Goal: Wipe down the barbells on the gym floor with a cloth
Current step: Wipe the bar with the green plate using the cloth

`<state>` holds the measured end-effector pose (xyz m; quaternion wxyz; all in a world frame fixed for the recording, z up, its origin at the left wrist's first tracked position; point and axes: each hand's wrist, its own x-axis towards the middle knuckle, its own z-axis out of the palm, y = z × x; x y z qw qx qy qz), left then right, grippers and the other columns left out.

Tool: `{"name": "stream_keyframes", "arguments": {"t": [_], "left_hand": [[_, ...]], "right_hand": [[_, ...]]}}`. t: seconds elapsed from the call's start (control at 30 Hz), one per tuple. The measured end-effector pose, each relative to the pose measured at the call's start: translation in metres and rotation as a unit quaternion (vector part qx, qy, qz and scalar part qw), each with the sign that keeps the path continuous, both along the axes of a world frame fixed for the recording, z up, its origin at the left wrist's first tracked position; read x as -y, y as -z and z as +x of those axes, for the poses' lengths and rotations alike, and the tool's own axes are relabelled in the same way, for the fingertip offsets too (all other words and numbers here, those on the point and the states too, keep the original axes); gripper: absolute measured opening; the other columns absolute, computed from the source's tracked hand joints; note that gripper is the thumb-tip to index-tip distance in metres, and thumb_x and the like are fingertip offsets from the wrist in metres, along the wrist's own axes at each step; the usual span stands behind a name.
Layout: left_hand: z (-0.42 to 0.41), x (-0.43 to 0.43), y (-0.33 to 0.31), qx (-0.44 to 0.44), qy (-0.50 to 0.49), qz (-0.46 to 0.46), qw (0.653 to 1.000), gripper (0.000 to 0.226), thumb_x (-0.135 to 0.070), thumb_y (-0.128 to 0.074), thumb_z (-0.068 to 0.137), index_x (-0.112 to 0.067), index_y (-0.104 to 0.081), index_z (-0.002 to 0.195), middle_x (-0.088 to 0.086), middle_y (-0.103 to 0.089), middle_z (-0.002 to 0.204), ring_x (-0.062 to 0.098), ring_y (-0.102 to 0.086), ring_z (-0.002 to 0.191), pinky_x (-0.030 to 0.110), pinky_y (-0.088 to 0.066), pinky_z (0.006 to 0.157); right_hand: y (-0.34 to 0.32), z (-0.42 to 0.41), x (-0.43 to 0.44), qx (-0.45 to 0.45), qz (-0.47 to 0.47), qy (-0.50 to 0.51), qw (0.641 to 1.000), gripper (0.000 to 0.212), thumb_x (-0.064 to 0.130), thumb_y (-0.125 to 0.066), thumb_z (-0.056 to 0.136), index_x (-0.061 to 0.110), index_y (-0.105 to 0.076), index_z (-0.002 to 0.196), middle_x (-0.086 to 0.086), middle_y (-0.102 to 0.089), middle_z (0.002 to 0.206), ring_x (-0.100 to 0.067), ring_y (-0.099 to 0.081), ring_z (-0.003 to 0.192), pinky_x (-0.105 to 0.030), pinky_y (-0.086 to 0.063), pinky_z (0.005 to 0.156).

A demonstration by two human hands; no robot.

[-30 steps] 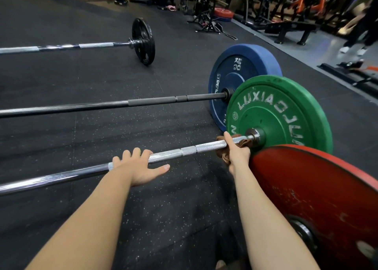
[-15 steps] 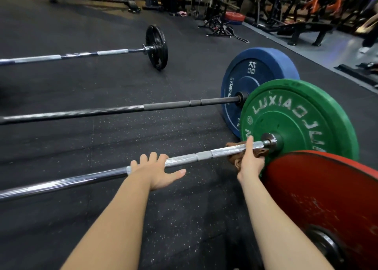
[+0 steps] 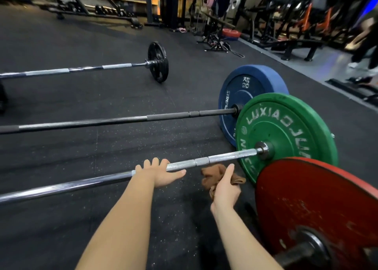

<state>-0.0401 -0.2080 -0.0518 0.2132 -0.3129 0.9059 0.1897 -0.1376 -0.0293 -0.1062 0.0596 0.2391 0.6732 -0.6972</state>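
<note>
Risk by the plates: cloth held just short of the bar.

At my 4 o'clock the red plate point(image 3: 317, 208) crowds my right hand point(image 3: 225, 190), whose fingers are bunched round the brown cloth point(image 3: 212, 174), just below the nearest barbell point(image 3: 225, 157) and not touching it. My left hand point(image 3: 159, 174), at 9 o'clock of the cloth, has its fingers hooked over that bar. I judge a loose fold could snag at the green plate point(image 3: 286, 130) collar, or the bar could roll under my pull. Toward 12 o'clock lie the middle barbell point(image 3: 102, 122) and far barbell point(image 3: 81, 70).
</note>
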Motion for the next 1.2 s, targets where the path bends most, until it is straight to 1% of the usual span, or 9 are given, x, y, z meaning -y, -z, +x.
{"name": "stream_keyframes", "arguments": {"t": [0.07,0.23,0.33,0.53,0.63,0.73,0.87,1.07,1.2], "left_hand": [[0.002,-0.002,-0.004,-0.004,0.006,-0.011,1.0,0.094,-0.095,-0.026,0.081,-0.036,-0.03,0.153,0.002,-0.03,0.159,0.031,-0.025,0.146,0.052,-0.022,0.116],[0.012,-0.009,-0.01,-0.017,0.001,0.003,1.0,0.092,-0.092,-0.023,0.084,-0.034,-0.029,0.156,0.003,-0.027,0.163,0.031,-0.023,0.149,0.052,-0.019,0.119],[0.017,-0.012,-0.011,-0.018,-0.001,0.009,1.0,0.089,-0.088,-0.022,0.088,-0.033,-0.028,0.157,0.003,-0.024,0.165,0.03,-0.02,0.151,0.052,-0.016,0.12],[0.021,-0.017,-0.006,-0.02,0.003,0.008,1.0,0.084,-0.085,-0.02,0.091,-0.033,-0.028,0.157,0.003,-0.024,0.166,0.03,-0.019,0.151,0.052,-0.015,0.12],[0.021,-0.018,-0.003,-0.019,0.007,0.002,1.0,0.082,-0.084,-0.018,0.092,-0.034,-0.028,0.156,0.004,-0.023,0.166,0.031,-0.019,0.151,0.053,-0.016,0.12],[0.019,-0.016,0.0,-0.019,0.007,0.002,1.0,0.08,-0.083,-0.017,0.093,-0.035,-0.028,0.156,0.003,-0.024,0.165,0.03,-0.02,0.15,0.053,-0.017,0.119],[0.014,-0.013,0.004,-0.016,0.007,-0.005,1.0,0.08,-0.084,-0.016,0.092,-0.036,-0.029,0.155,0.002,-0.028,0.162,0.03,-0.022,0.149,0.052,-0.019,0.117],[0.007,-0.008,0.005,-0.011,0.004,-0.014,1.0,0.082,-0.086,-0.017,0.09,-0.037,-0.027,0.155,0.0,-0.028,0.161,0.029,-0.022,0.148,0.052,-0.018,0.118],[0.004,-0.004,0.004,-0.002,0.008,-0.013,1.0,0.085,-0.09,-0.018,0.087,-0.038,-0.027,0.154,-0.001,-0.029,0.159,0.028,-0.024,0.147,0.051,-0.019,0.116]], "right_hand": [[-0.022,0.015,-0.001,-0.005,0.009,-0.002,1.0,0.051,0.072,-0.057,0.089,0.021,-0.062,0.089,0.001,-0.068,0.083,-0.02,-0.065,0.077,-0.036,-0.055,0.08],[-0.086,-0.016,-0.02,0.053,-0.112,-0.012,0.992,0.087,0.094,-0.036,0.079,0.014,-0.066,0.096,-0.004,-0.071,0.086,-0.023,-0.066,0.071,-0.036,-0.054,0.08],[-0.098,-0.035,-0.039,0.046,-0.192,-0.008,0.98,0.095,0.091,-0.024,0.082,0.014,-0.067,0.117,-0.01,-0.073,0.099,-0.025,-0.066,0.069,-0.029,-0.047,0.06],[-0.044,-0.032,-0.055,0.081,-0.199,-0.117,0.97,0.072,0.04,-0.014,0.098,-0.002,-0.065,0.124,-0.018,-0.054,0.08,-0.017,-0.04,0.04,-0.016,-0.032,0.048],[-0.037,-0.025,-0.053,0.091,-0.181,-0.088,0.975,0.049,0.042,-0.031,0.103,0.01,-0.068,0.102,-0.001,-0.049,0.06,-0.014,-0.039,0.039,-0.017,-0.03,0.041],[-0.035,-0.03,-0.054,0.082,-0.142,-0.008,0.986,0.011,0.031,-0.057,0.094,0.021,-0.062,0.091,0.0,-0.057,0.07,-0.015,-0.05,0.049,-0.021,-0.036,0.046],[-0.035,-0.042,-0.056,0.061,-0.164,0.107,0.979,0.039,0.037,-0.081,0.08,0.015,-0.066,0.109,0.003,-0.07,0.097,-0.017,-0.068,0.079,-0.037,-0.058,0.077],[-0.031,-0.069,-0.05,0.061,-0.255,0.047,0.964,0.041,0.045,-0.069,0.087,0.015,-0.069,0.114,-0.007,-0.073,0.108,-0.013,-0.057,0.061,-0.022,-0.041,0.051],[-0.037,-0.093,-0.044,0.062,-0.291,-0.027,0.954,0.032,0.05,-0.059,0.096,0.018,-0.064,0.1,-0.001,-0.061,0.078,-0.012,-0.05,0.053,-0.023,-0.039,0.049]]}}
